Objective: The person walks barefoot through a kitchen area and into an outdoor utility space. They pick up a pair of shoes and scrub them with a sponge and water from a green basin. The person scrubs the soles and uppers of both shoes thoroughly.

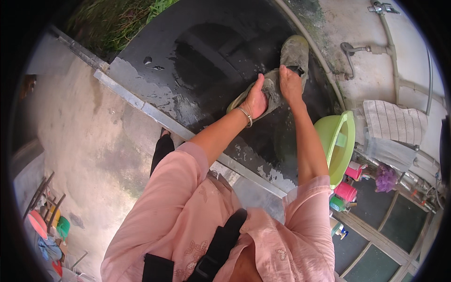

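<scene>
Two worn, wet-looking grey-green shoes are over a dark wet slab (201,67). My left hand (256,100), with a bangle at the wrist, holds the nearer shoe (273,84) at its opening. Its thumb points up and some of the fingers are hidden in the shoe. The other shoe (295,51) is in my right hand (291,84), gripped at its opening with the fingertips out of sight. That shoe points away from me, its toe towards the pipe by the wall. The shoes touch or overlap near my right hand.
A green plastic basin (333,144) stands tilted right of my right forearm. Pipes (313,42) and a tap (382,7) run along the wall. A striped cloth (394,121) hangs there, near pink cups (345,191) and bottles. A pale raised edge (169,121) borders the slab nearest me.
</scene>
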Demonstrator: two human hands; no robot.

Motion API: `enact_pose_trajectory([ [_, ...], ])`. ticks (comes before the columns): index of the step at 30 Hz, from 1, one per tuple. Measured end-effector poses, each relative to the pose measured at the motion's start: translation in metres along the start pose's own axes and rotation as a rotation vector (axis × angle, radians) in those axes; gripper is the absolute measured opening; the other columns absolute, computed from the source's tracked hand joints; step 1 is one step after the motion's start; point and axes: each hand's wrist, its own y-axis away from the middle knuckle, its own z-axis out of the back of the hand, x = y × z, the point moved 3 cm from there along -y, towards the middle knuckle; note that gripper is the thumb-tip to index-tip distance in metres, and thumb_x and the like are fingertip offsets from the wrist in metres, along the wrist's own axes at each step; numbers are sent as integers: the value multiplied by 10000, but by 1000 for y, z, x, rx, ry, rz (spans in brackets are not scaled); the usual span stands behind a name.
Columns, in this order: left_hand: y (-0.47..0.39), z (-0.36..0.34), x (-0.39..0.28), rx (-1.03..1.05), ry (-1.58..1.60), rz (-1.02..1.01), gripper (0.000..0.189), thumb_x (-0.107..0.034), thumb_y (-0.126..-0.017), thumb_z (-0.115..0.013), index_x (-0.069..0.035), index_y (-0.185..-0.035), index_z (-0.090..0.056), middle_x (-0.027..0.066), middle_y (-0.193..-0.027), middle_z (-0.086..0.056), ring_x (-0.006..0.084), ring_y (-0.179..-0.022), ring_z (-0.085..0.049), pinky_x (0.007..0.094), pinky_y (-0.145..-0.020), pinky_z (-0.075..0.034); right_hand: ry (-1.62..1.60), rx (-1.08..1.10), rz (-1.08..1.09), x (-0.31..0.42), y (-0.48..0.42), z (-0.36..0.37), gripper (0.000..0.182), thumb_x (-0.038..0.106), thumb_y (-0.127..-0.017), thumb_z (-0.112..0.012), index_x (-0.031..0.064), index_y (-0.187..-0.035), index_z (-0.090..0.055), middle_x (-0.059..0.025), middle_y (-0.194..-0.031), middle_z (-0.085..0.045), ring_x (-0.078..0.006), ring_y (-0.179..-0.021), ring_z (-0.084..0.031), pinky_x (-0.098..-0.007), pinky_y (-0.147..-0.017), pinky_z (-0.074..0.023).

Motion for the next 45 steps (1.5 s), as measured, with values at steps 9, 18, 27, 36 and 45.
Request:
enact_pose_trajectory([
  [9, -3, 6, 5, 52, -126, -1, 592, -518, -882, -342, -74, -1272, -369, 63, -1312, -389, 203, -1202, -350, 339, -1027, -243, 230, -92, -76, 8, -11, -5, 468, 389, -884, -357, 39, -742, -634, -240, -672, -580, -388, -690, -583, -446, -657, -461],
  [18, -2, 1, -1, -2, -5, 27, 709, -581, -845, -355, -17, -1273, -371, 105, -1309, -400, 232, -1204, -371, 353, -1022, -265, -913, -99, -384, -88, 8, 64, 436, 421, -888, -437, 36, -744, -583, 1, -599, -492, -70, -487, -383, -216, -471, -298],
  [27, 1, -6, -2, -54, -67, 12, 725, -592, -837, -362, -5, -1260, -384, 110, -1301, -406, 236, -1197, -378, 353, -1021, -266, -746, 155, -562, -104, 49, 44, 413, 460, -826, -529, 49, -822, -578, -5, -655, -528, -68, -555, -448, -207, -505, -354],
  [36, -3, -2, 0, -53, -117, 27, 716, -578, -818, -430, -17, -1261, -389, 96, -1297, -411, 219, -1202, -363, 335, -1021, -257, -1025, -31, -523, -85, 24, 23, 409, 142, -715, -705, -32, -1020, -496, -90, -923, -570, -152, -805, -542, -293, -700, -441],
  [45, -15, 17, 6, -161, -165, 18, 721, -590, -801, -452, -44, -1267, -389, 81, -1306, -401, 205, -1204, -357, 323, -1021, -254, -1596, -294, -239, -67, 14, 58, 216, 223, -857, -537, 40, -970, -514, -80, -921, -587, -192, -797, -577, -333, -765, -449],
])
